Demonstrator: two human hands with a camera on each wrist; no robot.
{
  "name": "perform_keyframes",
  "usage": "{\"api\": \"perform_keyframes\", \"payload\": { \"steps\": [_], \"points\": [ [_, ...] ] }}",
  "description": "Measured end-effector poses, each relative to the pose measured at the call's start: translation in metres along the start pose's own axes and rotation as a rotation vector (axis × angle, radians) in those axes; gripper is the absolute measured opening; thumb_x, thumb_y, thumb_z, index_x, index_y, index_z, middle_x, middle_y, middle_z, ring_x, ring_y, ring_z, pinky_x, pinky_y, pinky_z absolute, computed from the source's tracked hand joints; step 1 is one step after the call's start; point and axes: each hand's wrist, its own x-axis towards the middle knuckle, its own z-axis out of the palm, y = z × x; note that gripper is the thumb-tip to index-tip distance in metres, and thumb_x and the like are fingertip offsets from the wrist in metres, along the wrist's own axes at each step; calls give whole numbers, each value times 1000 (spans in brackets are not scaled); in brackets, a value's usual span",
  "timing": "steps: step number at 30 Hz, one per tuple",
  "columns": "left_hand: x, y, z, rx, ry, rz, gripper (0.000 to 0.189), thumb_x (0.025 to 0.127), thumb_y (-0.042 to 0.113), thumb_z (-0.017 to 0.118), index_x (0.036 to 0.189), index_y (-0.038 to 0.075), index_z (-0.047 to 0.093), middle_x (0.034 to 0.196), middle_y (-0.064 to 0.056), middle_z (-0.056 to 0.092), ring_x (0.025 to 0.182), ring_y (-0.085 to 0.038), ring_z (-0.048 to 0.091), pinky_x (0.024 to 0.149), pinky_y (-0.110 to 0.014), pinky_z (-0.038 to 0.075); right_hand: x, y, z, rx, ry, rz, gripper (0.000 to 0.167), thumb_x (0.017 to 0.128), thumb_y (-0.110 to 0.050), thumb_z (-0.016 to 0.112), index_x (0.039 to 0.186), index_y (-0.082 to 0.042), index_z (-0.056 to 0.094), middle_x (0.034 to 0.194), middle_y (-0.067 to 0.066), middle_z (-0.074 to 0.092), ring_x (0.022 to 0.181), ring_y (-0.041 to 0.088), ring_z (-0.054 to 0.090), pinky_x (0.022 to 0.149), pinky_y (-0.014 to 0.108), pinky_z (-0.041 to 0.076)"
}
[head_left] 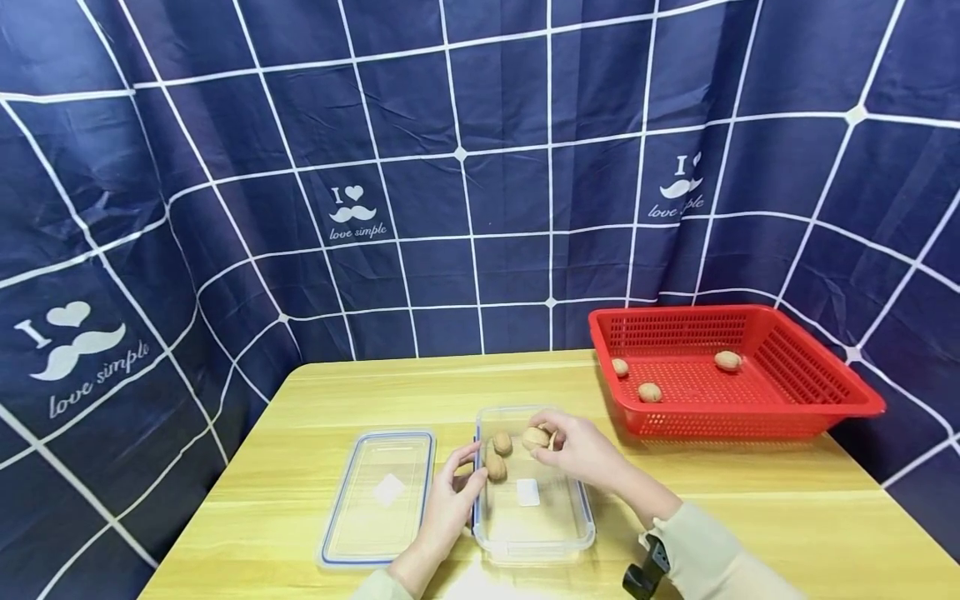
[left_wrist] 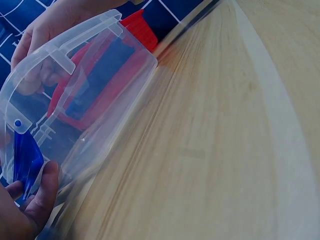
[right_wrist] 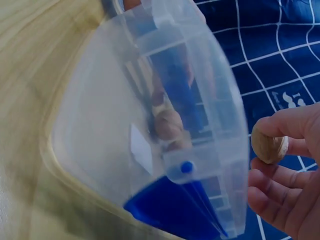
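Observation:
My right hand (head_left: 581, 448) pinches a walnut (head_left: 536, 438) between thumb and fingers, over the far part of a clear plastic food container (head_left: 534, 533). In the right wrist view the held walnut (right_wrist: 269, 145) is beside the container's rim. Two more walnuts, one farther (head_left: 502, 442) and one nearer (head_left: 496, 467), lie at the container's left side. My left hand (head_left: 448, 504) grips that left side, its thumb and a finger about the wall by a blue latch (left_wrist: 27, 160) in the left wrist view.
A clear lid with a blue seal (head_left: 378, 500) lies flat on the wooden table (head_left: 255, 533), left of the container. At the back right stands a red plastic basket (head_left: 750, 410) with three walnuts inside. Behind the table hangs a blue checked curtain (head_left: 510, 200).

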Motion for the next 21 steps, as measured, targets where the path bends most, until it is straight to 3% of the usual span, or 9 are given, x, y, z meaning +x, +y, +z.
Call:
{"api": "perform_keyframes", "payload": {
  "steps": [9, 21],
  "points": [
    [-1, 1, 1, 23, 23, 12, 41, 92, 11, 57, 131, 5, 49, 127, -22, 46, 99, -34, 56, 52, -20, 47, -2, 7, -20, 3, 64, 55, 29, 78, -19, 74, 104, -14, 63, 82, 0, 60, 65, 9, 50, 53, 24, 43],
    [0, 1, 0, 17, 17, 5, 42, 91, 13, 58, 131, 5, 49, 127, -20, 46, 96, -29, 57, 45, -16, 42, -2, 20, -44, -14, 152, 87, 30, 77, -16, 75, 104, -13, 64, 82, 2, 61, 64, 13, 50, 47, 26, 42]
  ]
}}
